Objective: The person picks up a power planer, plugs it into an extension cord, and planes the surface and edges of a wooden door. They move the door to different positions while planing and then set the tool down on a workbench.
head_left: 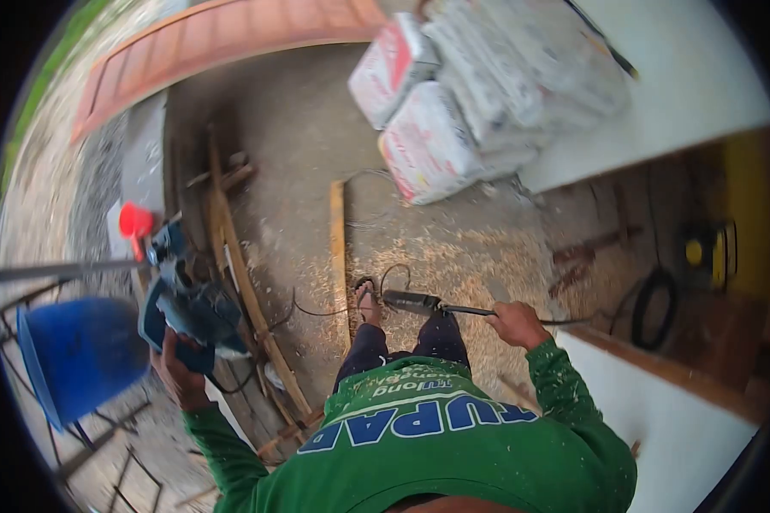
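Spreading under everything, a rough grey floor (pixel 299 128) is seen, dusted with pale wood shavings. Fat white sacks (pixel 479 94) are piled at the top, soft and lumpy. A flat white board (pixel 667 427) is laid at the lower right. A round blue bucket (pixel 81 355) of smooth plastic is seen on the left. Just beside it, a blue power tool (pixel 188 312) with a hard, chunky body is gripped from below by the left hand (pixel 180 368), with the fingers wrapped tight around it. Long thin wood strips (pixel 248 291) are laid beside the tool. A thin black cord (pixel 462 309) is held out over the floor, pinched in the closed right hand (pixel 518 323), near a sandalled foot (pixel 368 301).
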A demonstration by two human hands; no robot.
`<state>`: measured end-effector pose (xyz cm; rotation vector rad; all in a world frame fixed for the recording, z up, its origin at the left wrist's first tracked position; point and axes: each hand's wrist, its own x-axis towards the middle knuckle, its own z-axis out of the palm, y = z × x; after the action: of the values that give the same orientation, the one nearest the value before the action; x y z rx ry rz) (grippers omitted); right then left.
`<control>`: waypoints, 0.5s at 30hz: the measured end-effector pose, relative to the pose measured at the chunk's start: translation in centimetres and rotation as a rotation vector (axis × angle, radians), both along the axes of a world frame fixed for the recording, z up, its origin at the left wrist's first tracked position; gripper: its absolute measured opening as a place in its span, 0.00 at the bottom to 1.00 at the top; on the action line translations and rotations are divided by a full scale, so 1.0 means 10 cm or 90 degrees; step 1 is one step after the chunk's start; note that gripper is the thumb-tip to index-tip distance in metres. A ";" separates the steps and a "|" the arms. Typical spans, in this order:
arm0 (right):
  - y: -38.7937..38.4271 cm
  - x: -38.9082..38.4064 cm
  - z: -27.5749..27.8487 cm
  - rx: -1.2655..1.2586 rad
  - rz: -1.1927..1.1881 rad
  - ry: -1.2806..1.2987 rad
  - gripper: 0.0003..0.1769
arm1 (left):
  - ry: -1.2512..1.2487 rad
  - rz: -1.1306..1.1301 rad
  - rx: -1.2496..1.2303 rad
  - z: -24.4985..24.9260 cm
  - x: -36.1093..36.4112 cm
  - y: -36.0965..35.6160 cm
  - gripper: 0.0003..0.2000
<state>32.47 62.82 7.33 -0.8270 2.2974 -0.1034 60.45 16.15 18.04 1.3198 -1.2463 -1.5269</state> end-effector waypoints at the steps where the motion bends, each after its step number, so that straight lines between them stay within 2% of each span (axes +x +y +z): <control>1: 0.04 -0.02 0.04 -0.024 -0.009 0.022 0.16 | 0.019 0.029 -0.040 0.10 0.15 0.14 0.11; 4: -0.42 -0.18 0.31 -0.107 -0.022 0.078 0.17 | 0.046 0.092 -0.140 0.60 0.39 -0.07 0.11; 6: -0.76 -0.40 0.29 -0.181 -0.007 0.092 0.18 | 0.028 0.135 -0.205 0.84 0.52 -0.15 0.11; 8: -1.12 -0.91 0.24 -0.263 0.018 0.107 0.18 | 0.136 0.203 -0.209 1.06 0.59 -0.21 0.11; 9: -1.24 -1.07 0.28 -0.293 0.029 0.105 0.18 | 0.188 0.220 -0.206 1.16 0.65 -0.24 0.11; 15: -2.26 -1.51 0.63 -0.451 0.078 -0.005 0.19 | 0.248 0.275 -0.240 1.59 0.72 -0.29 0.13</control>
<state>17.34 40.19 13.59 -1.2999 2.1982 -0.8985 67.66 13.29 33.92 0.9135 -0.8742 -1.1049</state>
